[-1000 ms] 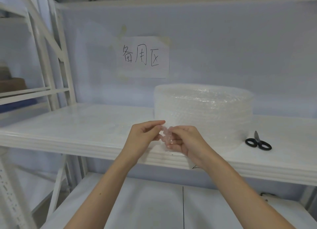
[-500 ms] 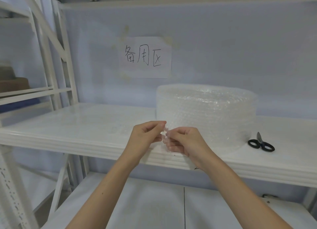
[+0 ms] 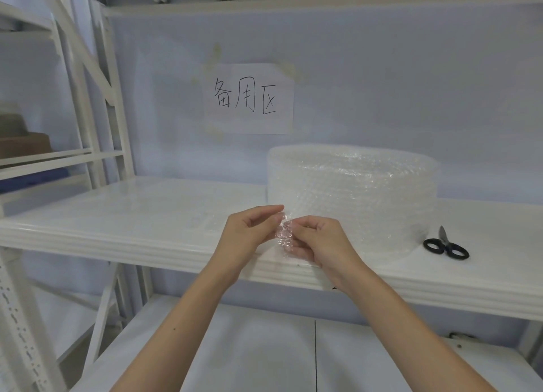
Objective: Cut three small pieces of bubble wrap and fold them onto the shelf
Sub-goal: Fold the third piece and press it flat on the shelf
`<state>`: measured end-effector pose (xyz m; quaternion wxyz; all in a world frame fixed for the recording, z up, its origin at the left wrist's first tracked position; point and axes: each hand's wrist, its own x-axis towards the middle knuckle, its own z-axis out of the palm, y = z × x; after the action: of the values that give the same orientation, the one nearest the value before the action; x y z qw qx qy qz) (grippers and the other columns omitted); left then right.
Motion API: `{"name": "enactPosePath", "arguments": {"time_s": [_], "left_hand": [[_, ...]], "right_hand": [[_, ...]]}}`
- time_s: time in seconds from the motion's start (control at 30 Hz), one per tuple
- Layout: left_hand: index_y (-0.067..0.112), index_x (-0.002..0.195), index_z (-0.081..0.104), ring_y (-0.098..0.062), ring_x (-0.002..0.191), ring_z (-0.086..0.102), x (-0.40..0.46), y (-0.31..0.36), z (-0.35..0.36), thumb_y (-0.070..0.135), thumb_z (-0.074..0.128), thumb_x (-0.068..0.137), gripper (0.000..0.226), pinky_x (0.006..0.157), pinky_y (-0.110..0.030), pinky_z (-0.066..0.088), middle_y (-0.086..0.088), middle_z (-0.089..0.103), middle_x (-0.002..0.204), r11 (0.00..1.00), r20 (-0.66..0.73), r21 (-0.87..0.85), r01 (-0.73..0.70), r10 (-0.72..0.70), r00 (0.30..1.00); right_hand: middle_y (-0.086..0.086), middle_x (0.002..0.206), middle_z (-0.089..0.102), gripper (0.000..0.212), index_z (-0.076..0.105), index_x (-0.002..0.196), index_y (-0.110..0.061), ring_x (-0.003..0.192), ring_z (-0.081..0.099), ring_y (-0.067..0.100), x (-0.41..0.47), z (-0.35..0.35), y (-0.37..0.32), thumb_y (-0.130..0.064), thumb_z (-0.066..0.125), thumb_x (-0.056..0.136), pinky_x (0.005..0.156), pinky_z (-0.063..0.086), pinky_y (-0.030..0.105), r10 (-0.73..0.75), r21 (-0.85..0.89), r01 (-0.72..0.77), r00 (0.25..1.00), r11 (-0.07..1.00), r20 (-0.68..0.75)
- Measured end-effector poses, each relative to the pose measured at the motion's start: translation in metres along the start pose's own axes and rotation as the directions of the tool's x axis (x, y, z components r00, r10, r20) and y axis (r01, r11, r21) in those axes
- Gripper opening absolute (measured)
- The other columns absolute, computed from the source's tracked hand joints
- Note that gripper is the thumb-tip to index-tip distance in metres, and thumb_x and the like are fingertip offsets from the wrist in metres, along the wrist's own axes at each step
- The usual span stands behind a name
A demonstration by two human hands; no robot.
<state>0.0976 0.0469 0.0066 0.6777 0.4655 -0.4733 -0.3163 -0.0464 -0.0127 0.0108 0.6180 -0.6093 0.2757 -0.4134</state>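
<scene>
A small clear piece of bubble wrap [image 3: 284,235] is pinched between both hands, just in front of the white shelf's front edge [image 3: 147,244]. My left hand [image 3: 249,235] grips its left side with thumb and fingers. My right hand [image 3: 320,244] holds its right side, fingers curled. Right behind them the big roll of bubble wrap [image 3: 352,194] stands on the shelf. Black-handled scissors [image 3: 446,244] lie on the shelf to the right of the roll. Faint flat bubble wrap [image 3: 202,218] seems to lie on the shelf left of my hands.
A paper sign with handwriting [image 3: 249,102] is taped to the back wall. White shelf uprights [image 3: 97,97] stand at the left, with a brown box [image 3: 23,144] on the neighbouring rack. A lower shelf [image 3: 264,347] lies beneath my forearms.
Both hands stay together at the shelf edge, working the small piece; the fingers have shifted slightly and more of the piece shows between them.
</scene>
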Motion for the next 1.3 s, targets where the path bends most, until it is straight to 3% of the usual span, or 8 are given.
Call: {"name": "enactPosePath", "arguments": {"time_s": [0.4,0.5,0.6,0.8,0.93,1.1,1.2,1.3], "left_hand": [[0.016,0.106,0.076,-0.007,0.087,0.072,0.003,-0.003,-0.002,0.006,0.068,0.089,0.021,0.081,-0.019,0.056,-0.002,0.079,0.098,1.0,0.004,0.001,-0.005,0.005,1.0],[0.016,0.107,0.076,-0.01,0.088,0.071,0.002,-0.004,-0.004,0.007,0.068,0.089,0.021,0.088,-0.025,0.056,-0.005,0.079,0.1,0.999,0.0,0.039,-0.011,0.011,1.0],[0.013,0.11,0.075,-0.008,0.087,0.071,0.001,-0.004,-0.005,0.005,0.066,0.09,0.023,0.089,-0.024,0.056,-0.002,0.079,0.1,0.997,0.021,0.068,-0.027,0.025,0.999],[0.023,0.107,0.074,-0.009,0.09,0.073,-0.001,0.001,-0.015,-0.001,0.063,0.09,0.032,0.084,-0.021,0.056,0.003,0.079,0.097,0.995,0.022,0.095,-0.038,0.036,0.999],[0.018,0.115,0.069,-0.007,0.081,0.073,-0.003,0.002,-0.023,0.002,0.06,0.093,0.029,0.079,-0.019,0.057,0.005,0.078,0.084,0.997,0.013,0.082,-0.007,0.006,1.0],[0.009,0.095,0.078,-0.012,0.072,0.067,-0.005,0.003,-0.036,0.017,0.068,0.091,0.014,0.074,-0.024,0.057,-0.004,0.075,0.081,0.99,-0.011,0.134,0.05,-0.049,0.999],[0.003,0.088,0.077,-0.015,0.069,0.067,-0.003,0.003,-0.046,0.016,0.069,0.09,0.015,0.076,-0.03,0.059,-0.006,0.073,0.076,0.984,-0.031,0.162,0.07,-0.066,0.997],[0.002,0.084,0.075,-0.013,0.064,0.063,-0.001,0.005,-0.051,0.013,0.068,0.09,0.015,0.068,-0.025,0.057,-0.004,0.072,0.072,0.983,-0.046,0.168,0.079,-0.072,0.996]], "right_hand": [[0.011,0.079,0.074,0.02,0.072,0.092,0.0,0.07,0.072,0.018,0.0,0.001,-0.003,-0.015,0.059,0.095,0.068,0.06,0.027,0.016,0.01,-0.016,1.0,1.0,0.021],[0.005,0.064,0.071,0.023,0.069,0.087,-0.003,0.057,0.069,0.017,0.001,0.003,-0.007,-0.025,0.063,0.092,0.066,0.06,0.033,0.054,0.029,-0.054,0.999,0.998,0.005],[0.008,0.07,0.065,0.029,0.07,0.091,-0.002,0.057,0.064,0.018,0.005,0.005,-0.008,-0.031,0.071,0.086,0.065,0.059,0.035,0.052,-0.025,-0.053,0.998,0.998,-0.032],[0.011,0.077,0.063,0.024,0.072,0.089,0.003,0.064,0.061,0.02,0.011,0.012,-0.008,-0.02,0.072,0.084,0.063,0.058,0.032,-0.015,-0.071,0.015,1.0,0.997,-0.005],[0.009,0.076,0.068,0.02,0.071,0.091,0.005,0.064,0.063,0.017,0.017,0.023,-0.007,-0.014,0.067,0.089,0.064,0.057,0.028,-0.041,-0.081,0.043,0.999,0.996,0.023],[0.01,0.075,0.066,0.014,0.069,0.085,0.002,0.063,0.063,0.016,0.028,0.04,-0.009,-0.012,0.066,0.089,0.061,0.057,0.025,-0.093,-0.067,0.093,0.996,0.993,-0.001],[0.008,0.073,0.063,0.013,0.068,0.081,-0.002,0.062,0.061,0.016,0.034,0.048,-0.009,-0.012,0.066,0.089,0.062,0.058,0.027,-0.125,-0.082,0.123,0.992,0.989,-0.019],[0.009,0.073,0.065,0.014,0.069,0.081,-0.001,0.062,0.061,0.017,0.04,0.054,-0.008,-0.013,0.067,0.088,0.064,0.06,0.03,-0.112,-0.085,0.11,0.994,0.99,-0.009]]}}
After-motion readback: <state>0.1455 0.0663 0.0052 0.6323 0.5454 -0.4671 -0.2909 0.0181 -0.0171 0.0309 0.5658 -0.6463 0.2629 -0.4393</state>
